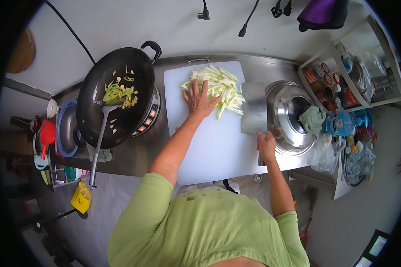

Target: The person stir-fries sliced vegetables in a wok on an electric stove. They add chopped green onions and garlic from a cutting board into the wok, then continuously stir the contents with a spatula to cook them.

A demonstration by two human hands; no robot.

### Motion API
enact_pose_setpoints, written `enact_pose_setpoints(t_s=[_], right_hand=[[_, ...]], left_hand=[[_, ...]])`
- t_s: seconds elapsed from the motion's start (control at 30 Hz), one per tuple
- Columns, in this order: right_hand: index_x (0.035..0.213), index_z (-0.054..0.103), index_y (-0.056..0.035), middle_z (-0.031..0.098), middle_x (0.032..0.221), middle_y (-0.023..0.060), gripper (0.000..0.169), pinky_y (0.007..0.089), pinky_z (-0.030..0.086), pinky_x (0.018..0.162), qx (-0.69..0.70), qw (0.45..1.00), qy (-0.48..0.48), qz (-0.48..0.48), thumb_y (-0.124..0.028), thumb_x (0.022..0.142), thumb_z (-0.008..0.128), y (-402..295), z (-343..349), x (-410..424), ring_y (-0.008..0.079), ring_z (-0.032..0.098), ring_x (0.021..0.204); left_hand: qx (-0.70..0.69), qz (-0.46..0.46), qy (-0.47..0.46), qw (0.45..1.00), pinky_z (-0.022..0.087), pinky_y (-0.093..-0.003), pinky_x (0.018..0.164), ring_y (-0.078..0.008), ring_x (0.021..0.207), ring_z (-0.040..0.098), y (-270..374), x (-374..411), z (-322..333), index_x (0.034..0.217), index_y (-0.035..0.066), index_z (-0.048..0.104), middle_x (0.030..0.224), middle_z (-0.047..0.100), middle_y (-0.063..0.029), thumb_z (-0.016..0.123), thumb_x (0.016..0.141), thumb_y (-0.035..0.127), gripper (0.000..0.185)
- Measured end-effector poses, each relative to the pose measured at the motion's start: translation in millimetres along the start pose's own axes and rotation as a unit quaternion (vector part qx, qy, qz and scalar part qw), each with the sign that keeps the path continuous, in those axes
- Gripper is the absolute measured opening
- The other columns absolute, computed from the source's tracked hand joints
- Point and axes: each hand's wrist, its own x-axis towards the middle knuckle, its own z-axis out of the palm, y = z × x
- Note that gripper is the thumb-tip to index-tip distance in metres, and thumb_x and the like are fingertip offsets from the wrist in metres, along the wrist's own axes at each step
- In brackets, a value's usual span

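My left hand rests with spread fingers on the near left side of a heap of pale green vegetable strips. The heap lies on the far half of a white cutting board. In my right hand is the handle of a Chinese cleaver. Its broad blade lies along the board's right edge, with its left side by the strips. To the left, a black wok holds sliced green pieces and pale bits that look like garlic. A metal spatula leans in the wok, its handle over the near rim.
The wok sits on a cooker with lit buttons. Stacked steel bowls with a green cloth stand right of the cleaver. Beyond are a rack of jars and a blue-tinted bottle. A blue-rimmed basin is at far left.
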Motion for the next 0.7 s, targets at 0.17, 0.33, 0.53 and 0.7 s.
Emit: enact_pose_setpoints(t_s=[0.17, 0.33, 0.53, 0.7], right_hand=[[0.081, 0.046, -0.0012, 0.051, 0.053, 0.0055, 0.028, 0.0302, 0.040, 0.042, -0.104, 0.994, -0.033, -0.007, -0.022, 0.092, 0.060, -9, 33, 3, 0.0139, 0.051, 0.044], [0.080, 0.045, -0.0003, 0.056, 0.055, 0.0123, 0.032, 0.0358, 0.046, 0.047, -0.116, 0.991, -0.067, 0.002, -0.026, 0.092, 0.061, -23, 61, -5, 0.0203, 0.057, 0.046], [0.077, 0.043, -0.0016, 0.052, 0.053, 0.0078, 0.031, 0.0314, 0.042, 0.043, -0.076, 0.990, -0.116, 0.006, -0.022, 0.094, 0.059, -35, 73, -18, 0.0147, 0.051, 0.043], [0.076, 0.041, -0.0052, 0.049, 0.052, 0.0030, 0.029, 0.0273, 0.036, 0.040, -0.050, 0.989, -0.139, -0.004, -0.020, 0.096, 0.057, -35, 71, -36, 0.0098, 0.045, 0.043]], left_hand=[[-0.005, 0.002, 0.007, 1.000, 0.011, -0.0619, 0.110, -0.0357, 0.138, 0.024, 19, -8, -1, 0.144, 0.020, 0.038, 0.149, 0.028, -0.0146, 0.063, 0.076, 0.064, 0.085], [-0.011, 0.019, 0.056, 0.998, 0.019, -0.0560, 0.107, -0.0359, 0.134, 0.029, 27, -20, 5, 0.139, 0.020, 0.045, 0.143, 0.037, -0.0123, 0.062, 0.076, 0.065, 0.079], [-0.082, -0.004, 0.103, 0.991, 0.023, -0.0537, 0.104, -0.0357, 0.129, 0.035, 42, -35, 11, 0.137, 0.022, 0.048, 0.140, 0.042, -0.0102, 0.064, 0.075, 0.061, 0.075], [-0.160, 0.007, 0.120, 0.980, 0.032, -0.0520, 0.097, -0.0355, 0.122, 0.039, 47, -45, 9, 0.129, 0.020, 0.056, 0.137, 0.044, -0.0100, 0.072, 0.072, 0.050, 0.067]])
